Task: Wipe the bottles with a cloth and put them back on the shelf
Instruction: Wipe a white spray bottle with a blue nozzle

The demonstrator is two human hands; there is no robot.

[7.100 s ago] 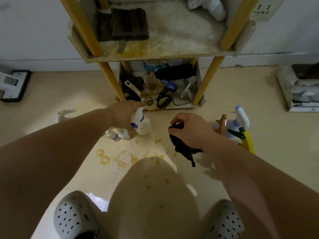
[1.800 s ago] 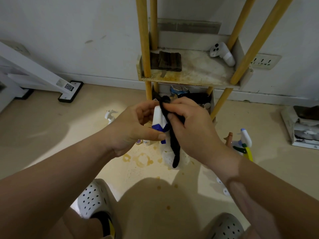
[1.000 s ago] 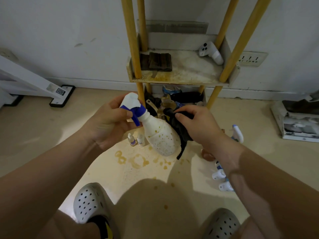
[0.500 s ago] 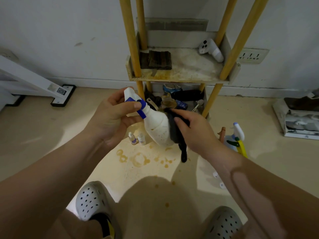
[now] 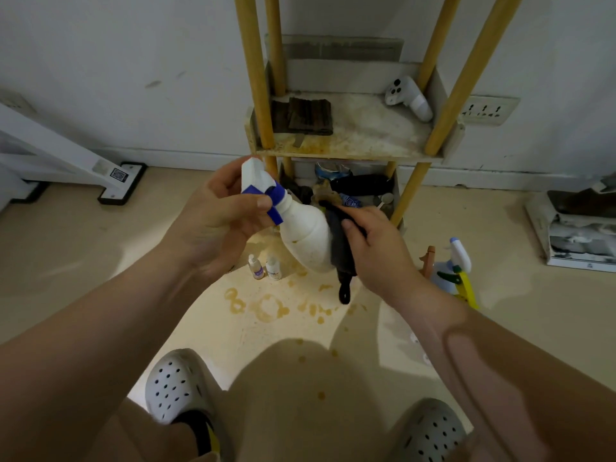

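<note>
My left hand (image 5: 220, 221) grips the blue-and-white spray head of a white spray bottle (image 5: 305, 236), which is tilted with its base pointing down to the right. My right hand (image 5: 376, 245) holds a dark cloth (image 5: 340, 251) pressed against the bottle's right side; a strip of cloth hangs below. Two small dropper bottles (image 5: 265, 267) stand on the floor under the bottle. More spray bottles (image 5: 455, 268) stand on the floor at the right. The stained shelf (image 5: 360, 138) with yellow posts rises just behind.
On the shelf lie a dark folded cloth (image 5: 308, 116) and a white controller (image 5: 408, 98). A bin of clutter (image 5: 350, 191) sits beneath it. Yellow stains (image 5: 270, 306) mark the floor. A white stand base (image 5: 120, 183) is at left, a box (image 5: 576, 228) at right.
The cloth in my right hand has slid along the bottle's side while my left hand keeps the spray head. The view has shifted slightly.
</note>
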